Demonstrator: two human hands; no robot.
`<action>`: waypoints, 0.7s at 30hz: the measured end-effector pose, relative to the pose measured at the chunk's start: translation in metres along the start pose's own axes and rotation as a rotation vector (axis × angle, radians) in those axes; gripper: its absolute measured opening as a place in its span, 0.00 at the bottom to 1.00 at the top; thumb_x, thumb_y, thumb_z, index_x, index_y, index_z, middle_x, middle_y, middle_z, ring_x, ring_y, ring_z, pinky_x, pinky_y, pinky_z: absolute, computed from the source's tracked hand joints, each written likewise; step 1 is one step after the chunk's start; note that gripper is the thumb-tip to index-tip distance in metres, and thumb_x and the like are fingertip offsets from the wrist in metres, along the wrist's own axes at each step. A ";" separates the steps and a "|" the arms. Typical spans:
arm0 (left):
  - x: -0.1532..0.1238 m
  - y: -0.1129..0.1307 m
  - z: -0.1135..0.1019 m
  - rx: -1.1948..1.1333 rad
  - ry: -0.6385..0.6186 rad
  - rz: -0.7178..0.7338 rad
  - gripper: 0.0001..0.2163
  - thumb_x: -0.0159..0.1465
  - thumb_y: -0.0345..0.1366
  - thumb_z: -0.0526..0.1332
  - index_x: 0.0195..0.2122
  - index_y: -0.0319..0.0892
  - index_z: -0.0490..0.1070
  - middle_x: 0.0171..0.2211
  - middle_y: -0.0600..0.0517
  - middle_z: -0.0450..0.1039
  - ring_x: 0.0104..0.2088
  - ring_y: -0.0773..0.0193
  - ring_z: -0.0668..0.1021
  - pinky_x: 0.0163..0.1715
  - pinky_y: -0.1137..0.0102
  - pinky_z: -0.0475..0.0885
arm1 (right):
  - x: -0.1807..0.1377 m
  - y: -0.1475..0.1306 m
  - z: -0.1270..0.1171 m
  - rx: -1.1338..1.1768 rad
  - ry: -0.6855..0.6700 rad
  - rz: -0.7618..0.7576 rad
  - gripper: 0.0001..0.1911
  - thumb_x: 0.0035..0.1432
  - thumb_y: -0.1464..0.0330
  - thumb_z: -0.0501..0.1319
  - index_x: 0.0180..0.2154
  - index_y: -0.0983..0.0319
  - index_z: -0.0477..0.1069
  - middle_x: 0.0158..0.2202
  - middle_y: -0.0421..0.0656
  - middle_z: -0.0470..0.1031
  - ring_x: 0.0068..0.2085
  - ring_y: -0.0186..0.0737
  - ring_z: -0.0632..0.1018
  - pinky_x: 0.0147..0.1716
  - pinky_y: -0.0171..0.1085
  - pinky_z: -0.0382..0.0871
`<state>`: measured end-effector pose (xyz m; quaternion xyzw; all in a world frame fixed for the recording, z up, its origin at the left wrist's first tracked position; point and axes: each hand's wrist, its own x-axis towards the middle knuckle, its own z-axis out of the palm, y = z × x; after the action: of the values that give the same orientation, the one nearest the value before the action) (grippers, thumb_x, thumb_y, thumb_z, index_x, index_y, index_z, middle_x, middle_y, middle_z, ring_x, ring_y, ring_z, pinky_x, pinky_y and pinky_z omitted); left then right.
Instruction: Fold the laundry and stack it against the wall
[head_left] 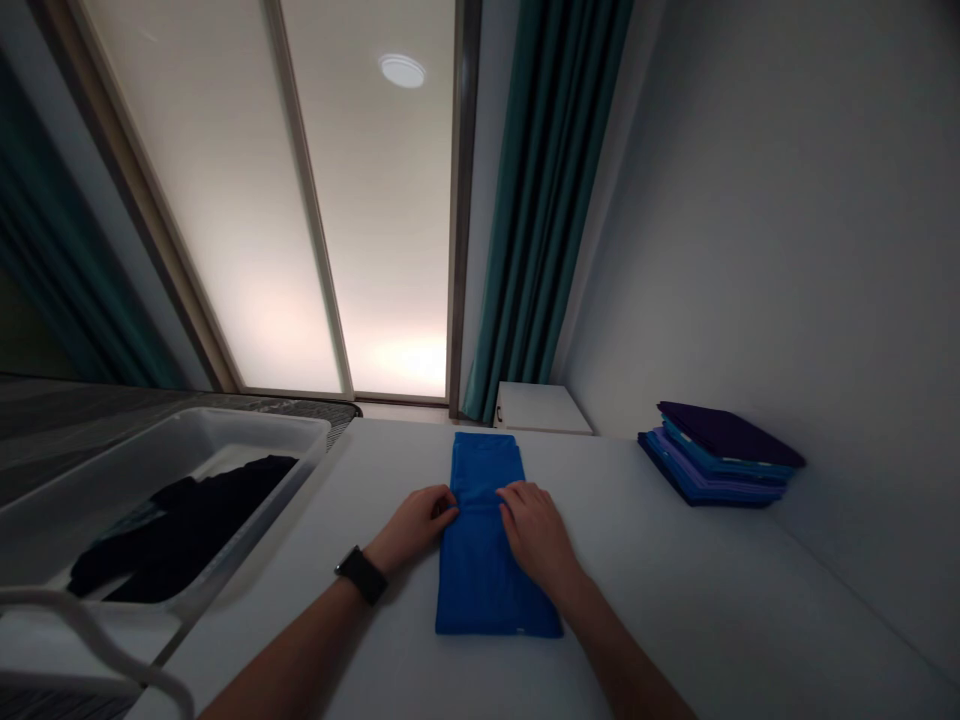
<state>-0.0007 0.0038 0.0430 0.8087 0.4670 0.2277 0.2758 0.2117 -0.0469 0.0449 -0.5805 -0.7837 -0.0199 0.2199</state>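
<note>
A blue garment (484,570), folded into a long narrow strip, lies flat on the white table (367,660) in front of me. A small pale mark shows at its near edge, and a crease crosses it between my hands. At its left edge, my left hand (415,522) is closed, with thumb and fingertips pinching the fabric. My right hand (538,535) grips the opposite edge, its fingers bent over the top of the cloth and the thumb beside them. A dark watch (362,574) is on my left wrist.
Against the wall on the right stands a stack of folded clothes (720,455), blue, lilac and dark purple. To the left, a translucent plastic bin (315,440) holds dark clothing (195,525). A pale curved bar (97,640) crosses the lower left. Beyond the table is a white cabinet (541,408).
</note>
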 end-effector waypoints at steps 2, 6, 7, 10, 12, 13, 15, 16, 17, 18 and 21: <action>0.000 -0.001 0.001 -0.006 0.011 0.011 0.09 0.61 0.40 0.55 0.33 0.42 0.71 0.28 0.52 0.73 0.30 0.61 0.73 0.31 0.70 0.65 | -0.006 -0.014 0.003 0.046 -0.044 -0.064 0.19 0.67 0.68 0.48 0.54 0.62 0.69 0.53 0.49 0.71 0.54 0.45 0.70 0.56 0.45 0.60; 0.001 -0.003 0.003 -0.012 0.020 0.013 0.08 0.61 0.39 0.55 0.32 0.42 0.70 0.28 0.52 0.73 0.29 0.61 0.73 0.30 0.70 0.65 | -0.015 -0.025 0.016 0.084 -0.178 -0.136 0.24 0.68 0.61 0.46 0.61 0.64 0.62 0.62 0.48 0.63 0.63 0.45 0.62 0.64 0.47 0.50; 0.001 -0.004 0.004 -0.014 0.021 0.011 0.08 0.61 0.39 0.55 0.32 0.42 0.70 0.28 0.52 0.73 0.29 0.61 0.73 0.30 0.70 0.65 | -0.016 -0.025 0.018 0.087 -0.203 -0.140 0.26 0.69 0.60 0.45 0.62 0.64 0.60 0.64 0.48 0.61 0.64 0.45 0.60 0.65 0.47 0.48; 0.001 -0.005 0.005 -0.013 0.032 0.022 0.07 0.61 0.39 0.56 0.32 0.42 0.69 0.27 0.52 0.73 0.29 0.61 0.73 0.31 0.70 0.65 | -0.017 -0.022 0.023 0.089 -0.238 -0.149 0.28 0.69 0.58 0.42 0.65 0.64 0.55 0.66 0.48 0.56 0.66 0.44 0.57 0.66 0.47 0.45; 0.001 -0.005 0.004 -0.009 0.034 0.025 0.07 0.62 0.39 0.56 0.32 0.42 0.69 0.28 0.52 0.73 0.30 0.61 0.74 0.32 0.70 0.65 | -0.016 -0.021 0.023 0.084 -0.239 -0.163 0.29 0.69 0.58 0.41 0.65 0.64 0.54 0.67 0.47 0.54 0.66 0.43 0.55 0.66 0.47 0.44; 0.001 -0.005 0.004 -0.007 0.032 0.024 0.07 0.62 0.39 0.56 0.32 0.42 0.70 0.28 0.52 0.73 0.30 0.60 0.74 0.32 0.70 0.66 | -0.016 -0.021 0.023 0.079 -0.233 -0.169 0.29 0.69 0.58 0.42 0.65 0.64 0.53 0.67 0.47 0.54 0.66 0.43 0.55 0.66 0.47 0.44; 0.001 -0.003 0.003 -0.008 0.031 0.019 0.07 0.62 0.39 0.55 0.32 0.42 0.70 0.28 0.51 0.74 0.31 0.60 0.75 0.33 0.69 0.66 | -0.013 -0.020 0.020 0.061 -0.202 -0.155 0.27 0.69 0.59 0.42 0.65 0.63 0.54 0.66 0.47 0.57 0.65 0.43 0.58 0.65 0.47 0.44; 0.001 -0.003 0.003 -0.011 0.030 0.015 0.07 0.62 0.39 0.56 0.32 0.42 0.70 0.28 0.51 0.74 0.30 0.60 0.75 0.32 0.69 0.66 | -0.011 -0.018 0.018 0.043 -0.175 -0.124 0.26 0.69 0.60 0.43 0.64 0.62 0.56 0.64 0.47 0.60 0.64 0.44 0.60 0.64 0.47 0.46; 0.001 -0.002 0.002 -0.016 0.030 0.013 0.07 0.62 0.39 0.56 0.32 0.42 0.70 0.28 0.51 0.74 0.30 0.60 0.75 0.32 0.69 0.66 | -0.009 -0.015 0.016 0.015 -0.143 -0.077 0.25 0.69 0.61 0.44 0.63 0.61 0.58 0.62 0.48 0.63 0.62 0.44 0.62 0.62 0.47 0.50; 0.001 -0.002 0.002 -0.020 0.031 0.012 0.08 0.62 0.39 0.56 0.32 0.42 0.70 0.28 0.51 0.74 0.30 0.60 0.75 0.32 0.69 0.66 | -0.007 -0.011 0.013 -0.024 -0.110 -0.015 0.23 0.68 0.62 0.45 0.61 0.61 0.61 0.59 0.49 0.66 0.60 0.46 0.65 0.60 0.47 0.54; 0.000 -0.001 0.001 -0.025 0.036 0.012 0.09 0.62 0.40 0.56 0.33 0.42 0.71 0.29 0.51 0.74 0.31 0.60 0.75 0.32 0.69 0.65 | -0.002 0.003 0.006 -0.147 -0.074 0.160 0.18 0.67 0.63 0.47 0.51 0.61 0.69 0.48 0.51 0.73 0.50 0.48 0.71 0.49 0.45 0.61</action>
<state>-0.0009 0.0041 0.0416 0.8037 0.4644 0.2496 0.2758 0.2134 -0.0456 0.0382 -0.6559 -0.7390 -0.0382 0.1488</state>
